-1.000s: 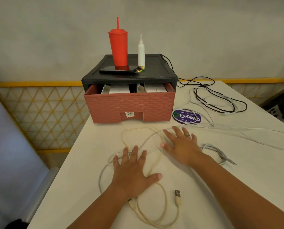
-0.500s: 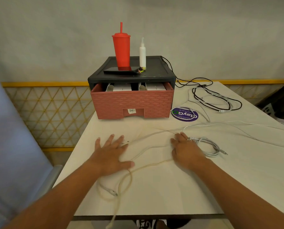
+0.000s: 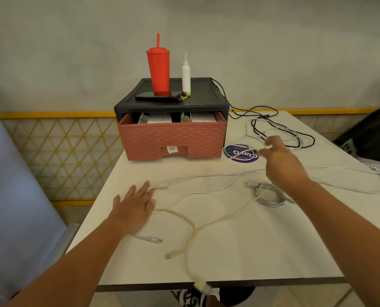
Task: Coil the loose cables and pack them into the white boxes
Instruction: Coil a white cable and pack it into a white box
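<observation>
Fingers straight and spread, your left hand (image 3: pixel 133 207) presses the yellowed cable (image 3: pixel 191 227) to the table (image 3: pixel 273 251). Your right hand (image 3: pixel 282 162), raised and blurred, pinches its far stretch above the sticker (image 3: pixel 240 155). The white boxes (image 3: pixel 160 118) sit in the open drawer (image 3: pixel 171 140). Pull harder and the white cable (image 3: pixel 215 191) may snag, or the end hanging over the near edge may slip off.

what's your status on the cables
Left hand flat on table, open. Right hand raised, pinching yellowed cable. Cable uncoiled, one end hanging off table edge. White cable crosses it.
</observation>
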